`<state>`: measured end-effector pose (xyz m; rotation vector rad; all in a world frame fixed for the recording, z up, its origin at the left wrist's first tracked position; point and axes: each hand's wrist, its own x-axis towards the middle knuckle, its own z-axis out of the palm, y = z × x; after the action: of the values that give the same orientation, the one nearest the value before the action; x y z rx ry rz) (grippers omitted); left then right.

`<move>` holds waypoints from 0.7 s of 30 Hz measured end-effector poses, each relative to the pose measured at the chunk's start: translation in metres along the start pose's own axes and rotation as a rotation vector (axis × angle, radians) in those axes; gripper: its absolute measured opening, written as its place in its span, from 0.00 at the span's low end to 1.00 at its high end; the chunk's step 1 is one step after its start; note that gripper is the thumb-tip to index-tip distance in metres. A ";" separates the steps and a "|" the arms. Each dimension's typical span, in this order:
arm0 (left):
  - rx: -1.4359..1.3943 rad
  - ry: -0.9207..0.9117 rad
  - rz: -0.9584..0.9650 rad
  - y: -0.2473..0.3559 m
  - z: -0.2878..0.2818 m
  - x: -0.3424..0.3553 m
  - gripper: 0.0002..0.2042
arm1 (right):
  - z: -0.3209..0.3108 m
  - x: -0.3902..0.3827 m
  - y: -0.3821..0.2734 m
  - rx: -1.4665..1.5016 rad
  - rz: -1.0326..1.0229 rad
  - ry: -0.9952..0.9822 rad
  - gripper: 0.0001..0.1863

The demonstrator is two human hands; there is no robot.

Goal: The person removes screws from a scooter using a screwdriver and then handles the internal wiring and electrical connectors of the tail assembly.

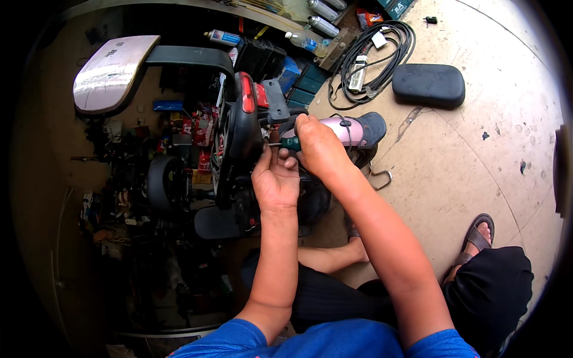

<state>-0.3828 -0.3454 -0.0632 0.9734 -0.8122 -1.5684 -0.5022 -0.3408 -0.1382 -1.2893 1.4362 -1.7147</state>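
My right hand [316, 143] is closed on a green-handled screwdriver [289, 142], its thin shaft pointing left toward the rear of a black scooter body [234, 152] with a red tail light [246, 92]. My left hand [276, 179] is palm up just below, its fingers curled around the shaft's end; what they hold there is hidden. A grey-black bracket [274, 98] stands above the hands. To their right lies a pink scooter panel [352, 131] with a dark end, partly hidden by my right hand. A pale seat board [110, 74] juts out at upper left.
A coiled cable [403, 45] and a black cushion [428, 83] lie on the pale floor [477, 155]. Spray cans [322, 27], a bottle [304, 43] and cluttered parts [173, 185] fill the top and left. My sandalled foot [480, 235] is at lower right.
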 end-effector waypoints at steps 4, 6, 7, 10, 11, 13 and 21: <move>0.009 0.017 -0.009 0.000 -0.001 0.000 0.10 | -0.001 -0.004 0.000 0.000 -0.076 -0.115 0.15; 0.014 0.033 -0.005 0.001 0.000 -0.001 0.09 | -0.003 -0.004 0.004 -0.035 -0.147 -0.154 0.15; 0.013 0.033 -0.005 0.002 -0.001 0.000 0.09 | -0.004 0.000 0.008 -0.049 -0.168 -0.138 0.16; 0.002 0.013 -0.008 0.000 -0.001 0.001 0.09 | -0.001 0.001 0.005 -0.077 -0.086 -0.055 0.17; -0.002 0.006 -0.007 0.000 -0.002 0.001 0.09 | 0.002 0.000 0.001 -0.081 -0.034 -0.024 0.17; 0.001 0.010 -0.001 -0.001 -0.005 0.001 0.10 | 0.002 -0.006 -0.004 -0.022 -0.037 -0.045 0.17; -0.011 -0.001 -0.007 -0.002 -0.003 0.001 0.12 | -0.003 0.000 0.008 -0.041 -0.089 -0.052 0.22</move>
<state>-0.3806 -0.3463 -0.0666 0.9684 -0.8011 -1.5785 -0.5066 -0.3416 -0.1454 -1.4285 1.4106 -1.7037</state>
